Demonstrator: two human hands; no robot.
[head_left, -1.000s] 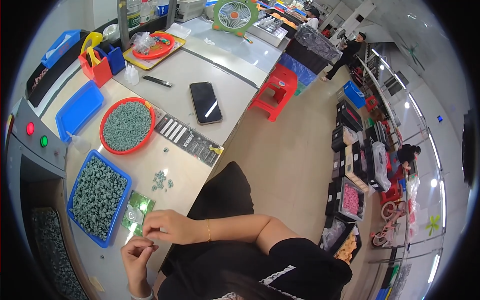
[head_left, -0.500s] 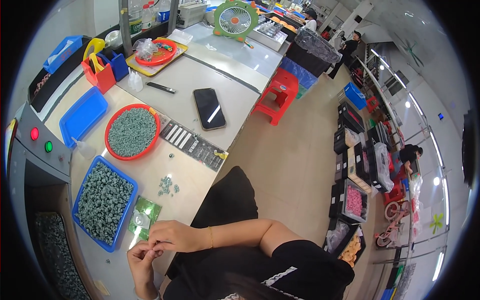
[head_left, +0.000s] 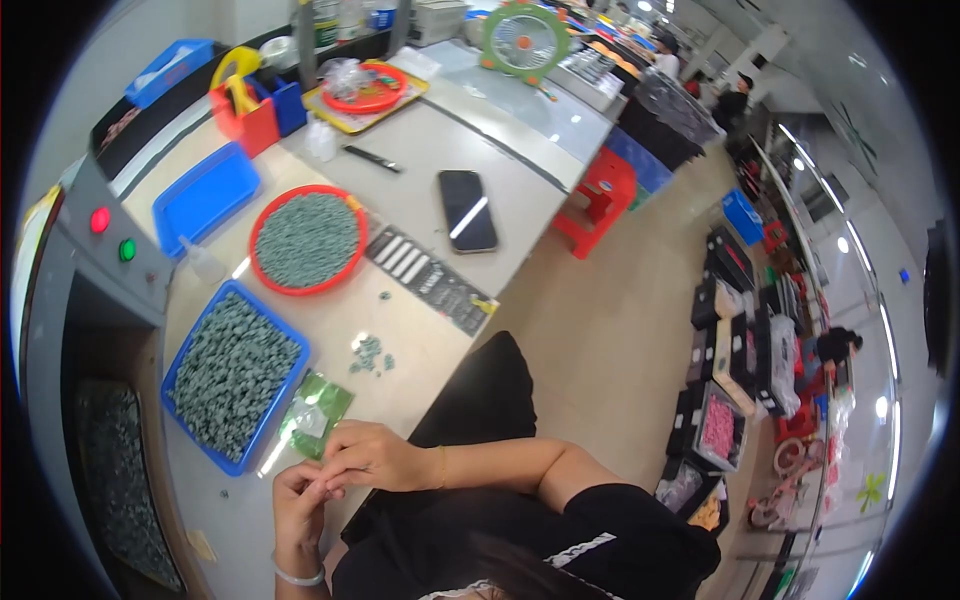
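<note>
My left hand (head_left: 303, 505) and my right hand (head_left: 375, 457) meet fingertip to fingertip at the near edge of the table. Both are closed in a pinch; whatever sits between the fingers is too small or hidden to make out. Just beyond them lies a green packet (head_left: 318, 405) with a pale patch. To its left stands a blue tray (head_left: 275, 410) heaped with small grey-green pieces. Farther off, a red round basin (head_left: 308, 291) holds finer-looking pieces of similar colour. A few loose grey-green pieces (head_left: 368, 352) lie on the tabletop beyond the packet.
A phone (head_left: 467, 212) and a dark printed strip (head_left: 430, 278) lie on the table's right. A second blue tray (head_left: 207, 200) and a squeeze bottle (head_left: 205, 262) sit at left, near a grey machine (head_left: 85, 265). A red stool (head_left: 605, 195) stands beyond the table edge.
The whole view has shifted, so the table things appear farther right. My hands remain together in a pinch, with the fingers slightly rearranged. The trays and packet keep their places on the table.
</note>
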